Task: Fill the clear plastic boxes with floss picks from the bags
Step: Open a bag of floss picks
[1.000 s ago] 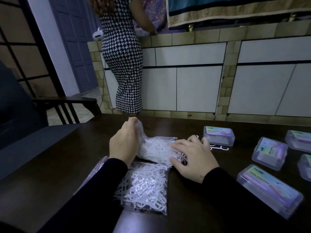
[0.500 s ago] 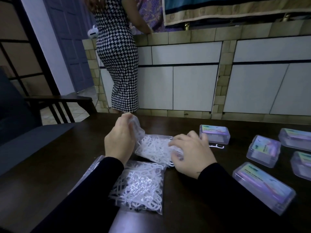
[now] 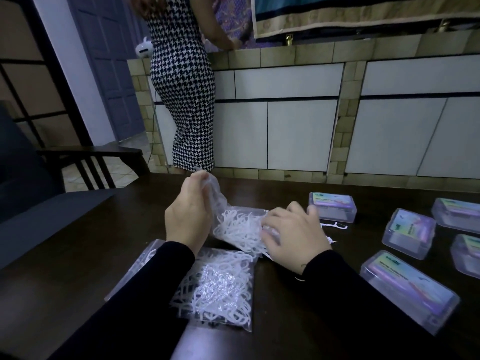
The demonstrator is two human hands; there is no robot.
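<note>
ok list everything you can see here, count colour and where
bag of floss picks: 1, clear with white picks, held up between both hands
second bag of floss picks: 1, clear with white picks, flat on table near the person
loose floss pick: 1, white, by the far box
plastic boxes: 5, clear with pastel labels, lids shut, table right
table: 1, dark wood
chair: 1, dark, left
standing person: 1, houndstooth dress, at counter
left hand: pinching the bag's edge
right hand: on the bag
</note>
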